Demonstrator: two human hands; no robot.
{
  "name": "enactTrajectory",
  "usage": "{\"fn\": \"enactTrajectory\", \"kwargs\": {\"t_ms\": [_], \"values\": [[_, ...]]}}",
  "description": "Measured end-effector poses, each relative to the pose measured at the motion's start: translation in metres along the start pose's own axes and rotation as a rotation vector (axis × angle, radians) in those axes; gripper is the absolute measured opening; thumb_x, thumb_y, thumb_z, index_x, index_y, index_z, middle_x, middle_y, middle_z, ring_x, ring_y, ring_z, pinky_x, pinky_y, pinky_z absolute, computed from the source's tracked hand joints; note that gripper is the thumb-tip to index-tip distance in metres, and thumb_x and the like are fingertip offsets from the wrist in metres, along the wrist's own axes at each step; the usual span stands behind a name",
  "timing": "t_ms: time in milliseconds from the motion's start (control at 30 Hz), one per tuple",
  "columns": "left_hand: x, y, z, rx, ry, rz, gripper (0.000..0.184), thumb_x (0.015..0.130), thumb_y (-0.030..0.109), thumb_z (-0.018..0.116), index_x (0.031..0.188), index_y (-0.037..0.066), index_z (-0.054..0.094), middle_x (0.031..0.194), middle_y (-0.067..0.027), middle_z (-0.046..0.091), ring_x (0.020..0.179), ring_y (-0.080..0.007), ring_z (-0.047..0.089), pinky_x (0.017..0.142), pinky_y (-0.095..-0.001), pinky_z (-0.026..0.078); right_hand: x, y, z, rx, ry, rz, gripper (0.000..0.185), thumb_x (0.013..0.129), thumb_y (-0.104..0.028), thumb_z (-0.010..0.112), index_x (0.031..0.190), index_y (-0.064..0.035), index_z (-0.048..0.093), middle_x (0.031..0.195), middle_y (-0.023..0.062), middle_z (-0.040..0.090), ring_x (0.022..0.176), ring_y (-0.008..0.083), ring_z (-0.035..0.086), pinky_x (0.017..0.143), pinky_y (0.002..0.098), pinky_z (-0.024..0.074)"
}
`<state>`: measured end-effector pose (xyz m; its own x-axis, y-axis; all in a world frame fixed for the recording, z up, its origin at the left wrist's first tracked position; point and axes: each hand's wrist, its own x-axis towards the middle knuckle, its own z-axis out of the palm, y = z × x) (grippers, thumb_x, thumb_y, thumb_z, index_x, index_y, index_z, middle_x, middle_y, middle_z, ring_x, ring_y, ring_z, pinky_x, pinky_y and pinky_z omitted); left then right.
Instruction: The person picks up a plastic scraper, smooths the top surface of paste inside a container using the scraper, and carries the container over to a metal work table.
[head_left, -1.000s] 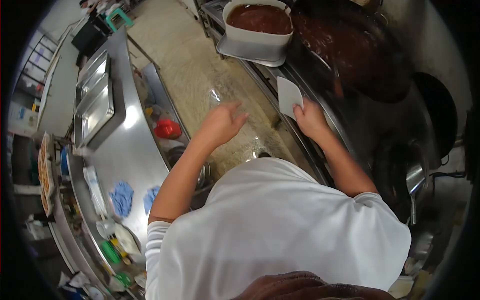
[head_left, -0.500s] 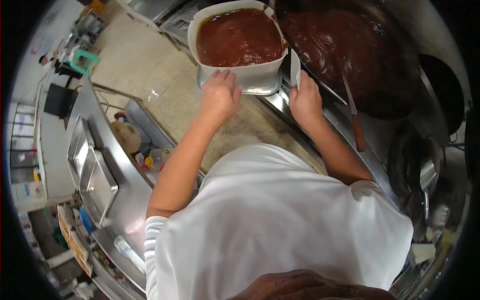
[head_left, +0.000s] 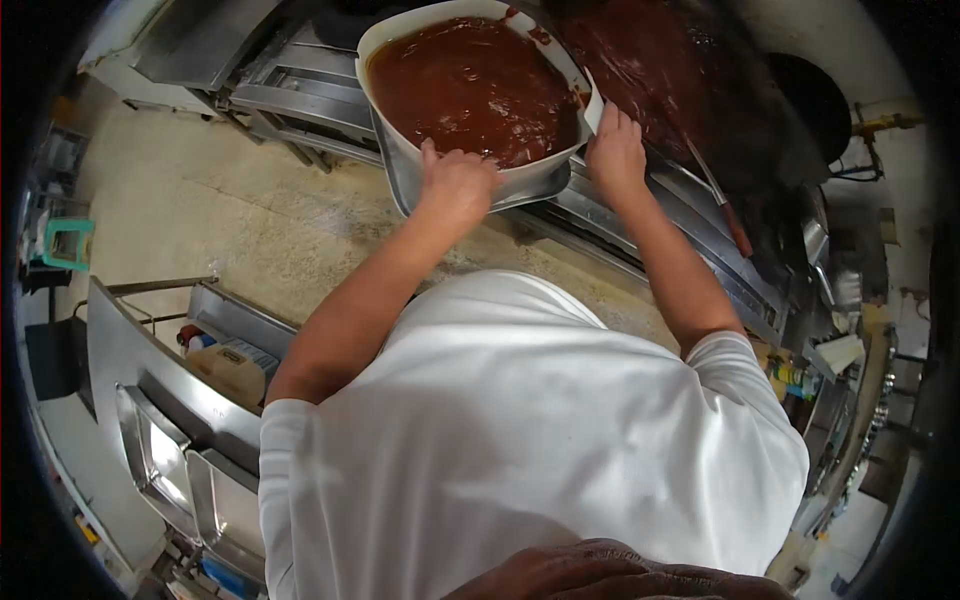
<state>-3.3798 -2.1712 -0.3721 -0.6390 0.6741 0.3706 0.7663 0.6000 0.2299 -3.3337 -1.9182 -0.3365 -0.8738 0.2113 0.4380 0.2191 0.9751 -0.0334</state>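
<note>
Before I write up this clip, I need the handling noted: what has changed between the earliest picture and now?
The left hand went from above the floor to the near rim of the white tub, fingers now at it. The right hand moved forward to the tub's right side. Unchanged: the right hand holds the white scraper; the tub sits on its metal tray.

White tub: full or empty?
Nearly full. The dark brown liquid spreads from wall to wall in the white tub, its surface just below the rim.
</note>
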Motion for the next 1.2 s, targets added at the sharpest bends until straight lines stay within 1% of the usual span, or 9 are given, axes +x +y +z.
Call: {"fn": "enactTrajectory", "kwargs": {"t_ms": [167, 333, 433, 667, 900, 1000, 1100, 1167, 1200], "values": [[0.002, -0.007, 0.009, -0.109, 0.001, 0.060, 0.025, 0.094, 0.031, 0.060, 0.088, 0.010, 0.071, 0.088, -0.0093, 0.069, 0.094, -0.0291, 0.064, 0.100, -0.0679, 0.031, 0.049, -0.019, 0.025, -0.270, -0.067, -0.096, 0.022, 0.083, -0.008, 0.057, 0.102, 0.0025, 0.057, 0.102, 0.0190, 0.065, 0.096, 0.0361, 0.064, 0.070, 0.0453, 0.0600], [0.001, -0.009, 0.003, -0.252, -0.036, 0.095, 0.022, 0.092, 0.028, 0.062, 0.088, 0.009, 0.072, 0.090, -0.0110, 0.070, 0.095, -0.0298, 0.064, 0.099, -0.0639, 0.031, 0.072, -0.041, 0.010, -0.290, -0.131, -0.111, 0.025, 0.085, -0.010, 0.059, 0.106, 0.0030, 0.057, 0.104, 0.0205, 0.066, 0.098, 0.0375, 0.064, 0.075, 0.0470, 0.0586], [0.007, -0.012, 0.001, -0.283, -0.014, 0.100, 0.021, 0.091, 0.026, 0.063, 0.085, 0.008, 0.072, 0.089, -0.0116, 0.071, 0.098, -0.0317, 0.064, 0.097, -0.0618, 0.031, 0.064, -0.061, -0.024, -0.044, -0.074, -0.106, 0.028, 0.091, -0.013, 0.055, 0.116, -0.0013, 0.057, 0.107, 0.0195, 0.068, 0.097, 0.0433, 0.063, 0.086, 0.0522, 0.0525], [0.000, -0.015, 0.005, -0.256, 0.023, 0.107, 0.022, 0.090, 0.027, 0.064, 0.081, 0.009, 0.072, 0.084, -0.0107, 0.070, 0.095, -0.0305, 0.063, 0.094, -0.0570, 0.032, 0.073, -0.057, -0.061, 0.111, -0.170, 0.082, 0.030, 0.090, -0.012, 0.054, 0.119, -0.0072, 0.060, 0.114, 0.0216, 0.067, 0.106, 0.0435, 0.061, 0.087, 0.0529, 0.0510], [-0.005, -0.027, -0.004, -0.257, 0.036, 0.103, 0.027, 0.091, 0.029, 0.065, 0.076, 0.008, 0.068, 0.078, -0.0074, 0.066, 0.086, -0.0285, 0.060, 0.095, -0.0554, 0.033, 0.118, -0.039, -0.020, 0.027, -0.044, -0.313, 0.031, 0.090, -0.015, 0.054, 0.119, -0.0084, 0.063, 0.106, 0.0199, 0.070, 0.100, 0.0432, 0.065, 0.086, 0.0515, 0.0522], [-0.008, -0.026, -0.005, -0.199, 0.045, 0.081, 0.029, 0.091, 0.031, 0.066, 0.073, 0.008, 0.066, 0.077, -0.0066, 0.065, 0.086, -0.0281, 0.060, 0.097, -0.0530, 0.034, 0.167, -0.044, 0.008, -0.063, -0.177, -0.427, 0.031, 0.090, -0.017, 0.057, 0.117, -0.0072, 0.068, 0.107, 0.0178, 0.071, 0.100, 0.0393, 0.067, 0.084, 0.0502, 0.0548], [-0.008, -0.028, -0.010, -0.211, 0.019, 0.047, 0.030, 0.091, 0.033, 0.066, 0.073, 0.008, 0.067, 0.078, -0.0059, 0.065, 0.086, -0.0277, 0.060, 0.099, -0.0514, 0.035, 0.209, -0.063, 0.003, -0.185, -0.298, -0.395, 0.039, 0.091, -0.013, 0.053, 0.129, -0.0144, 0.061, 0.106, 0.0185, 0.072, 0.098, 0.0405, 0.068, 0.084, 0.0493, 0.0544], [-0.011, -0.031, -0.012, -0.170, -0.024, -0.002, 0.020, 0.090, 0.026, 0.067, 0.078, 0.010, 0.071, 0.081, -0.0048, 0.067, 0.091, -0.0261, 0.060, 0.101, -0.0528, 0.032, 0.221, -0.080, -0.016, -0.051, -0.394, -0.468, 0.013, 0.088, -0.010, 0.060, 0.087, -0.0025, 0.070, 0.077, 0.0145, 0.070, 0.069, 0.0311, 0.069, 0.064, 0.0429, 0.0530], [-0.013, -0.033, -0.016, -0.167, -0.032, -0.012, 0.020, 0.090, 0.026, 0.067, 0.078, 0.010, 0.071, 0.081, -0.0048, 0.067, 0.091, -0.0261, 0.060, 0.101, -0.0528, 0.032, 0.229, -0.085, -0.017, -0.041, -0.401, -0.474, 0.013, 0.088, -0.010, 0.060, 0.087, -0.0025, 0.070, 0.077, 0.0145, 0.070, 0.069, 0.0311, 0.069, 0.064, 0.0429, 0.0530]]}}
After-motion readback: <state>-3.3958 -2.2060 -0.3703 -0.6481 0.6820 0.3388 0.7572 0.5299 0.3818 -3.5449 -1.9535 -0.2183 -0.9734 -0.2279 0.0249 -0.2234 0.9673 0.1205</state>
